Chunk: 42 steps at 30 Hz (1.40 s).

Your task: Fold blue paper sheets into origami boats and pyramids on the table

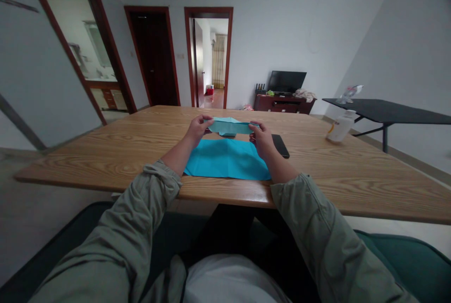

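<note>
Left grip (199,130), right grip (262,141) pinch folded teal paper (229,127) | white bottle (341,126): contents unclear

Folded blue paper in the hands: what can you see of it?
The folded pale blue paper is a long, narrow, layered strip with a triangular peak along its far edge. It is held roughly level, one end pinched by the left hand, the other by the right hand, above a brighter blue sheet on a wooden table.
</note>
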Available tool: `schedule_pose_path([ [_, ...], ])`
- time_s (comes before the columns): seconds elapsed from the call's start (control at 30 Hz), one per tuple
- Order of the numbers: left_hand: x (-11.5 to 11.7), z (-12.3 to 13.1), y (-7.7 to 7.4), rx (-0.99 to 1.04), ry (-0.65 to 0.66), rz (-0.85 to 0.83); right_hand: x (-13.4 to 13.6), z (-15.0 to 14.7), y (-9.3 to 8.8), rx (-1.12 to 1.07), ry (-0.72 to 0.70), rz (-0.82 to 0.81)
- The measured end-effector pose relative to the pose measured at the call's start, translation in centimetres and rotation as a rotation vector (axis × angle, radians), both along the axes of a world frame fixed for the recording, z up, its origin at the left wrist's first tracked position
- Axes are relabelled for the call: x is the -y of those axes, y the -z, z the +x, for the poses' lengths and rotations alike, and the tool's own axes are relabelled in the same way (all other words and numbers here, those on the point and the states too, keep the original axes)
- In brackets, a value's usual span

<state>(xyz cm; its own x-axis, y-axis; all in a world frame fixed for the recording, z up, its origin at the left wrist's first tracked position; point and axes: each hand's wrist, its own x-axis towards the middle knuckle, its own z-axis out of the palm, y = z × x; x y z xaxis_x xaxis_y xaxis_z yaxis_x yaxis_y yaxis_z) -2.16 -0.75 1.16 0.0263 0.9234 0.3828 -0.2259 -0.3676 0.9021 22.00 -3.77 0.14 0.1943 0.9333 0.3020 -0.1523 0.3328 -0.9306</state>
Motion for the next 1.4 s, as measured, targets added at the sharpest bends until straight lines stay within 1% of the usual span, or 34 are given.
schedule_pose_path([
  [0.17,0.1,0.1,0.0,0.011,0.028,0.007,-0.2,0.1,0.2,0.068,0.083,-0.01],
  [0.27,-0.1,0.1,0.1,-0.006,-0.007,-0.007,-0.3,0.2,0.3,0.133,0.124,0.027],
  [0.37,-0.3,0.0,0.2,-0.016,-0.043,-0.034,-0.1,0.3,0.3,0.214,0.129,0.087],
  [0.43,-0.4,0.0,0.2,0.006,0.002,-0.069,-0.1,0.3,0.3,0.272,0.144,0.117],
  [0.53,-0.3,0.0,0.1,0.043,0.121,-0.143,-0.3,0.4,0.4,0.343,0.174,0.151],
  [0.6,-0.2,0.0,0.0,0.042,0.157,-0.162,-0.6,0.5,0.6,0.374,0.185,0.186],
  [0.7,0.2,-0.1,-0.2,0.026,0.152,-0.15,-0.8,0.5,0.7,0.384,0.179,0.207],
  [0.9,0.7,-0.2,-0.4,-0.01,0.156,-0.109,-0.1,0.3,0.3,0.359,0.175,0.14],
  [0.97,0.7,-0.2,-0.4,-0.047,0.127,-0.096,0.0,0.3,0.3,0.366,0.178,0.153],
  [1.1,0.3,-0.5,-0.3,-0.145,0.023,-0.066,-0.3,0.5,0.5,0.411,0.214,0.211],
  [1.23,0.0,-0.8,-0.2,-0.203,-0.027,-0.011,-0.6,0.7,0.8,0.418,0.196,0.191],
  [1.3,0.2,-0.9,-0.3,-0.251,-0.01,0.017,-0.7,0.8,0.8,0.421,0.206,0.192],
  [1.4,0.7,-1.0,-0.4,-0.36,0.076,0.072,-0.7,0.8,0.7,0.424,0.237,0.203],
])
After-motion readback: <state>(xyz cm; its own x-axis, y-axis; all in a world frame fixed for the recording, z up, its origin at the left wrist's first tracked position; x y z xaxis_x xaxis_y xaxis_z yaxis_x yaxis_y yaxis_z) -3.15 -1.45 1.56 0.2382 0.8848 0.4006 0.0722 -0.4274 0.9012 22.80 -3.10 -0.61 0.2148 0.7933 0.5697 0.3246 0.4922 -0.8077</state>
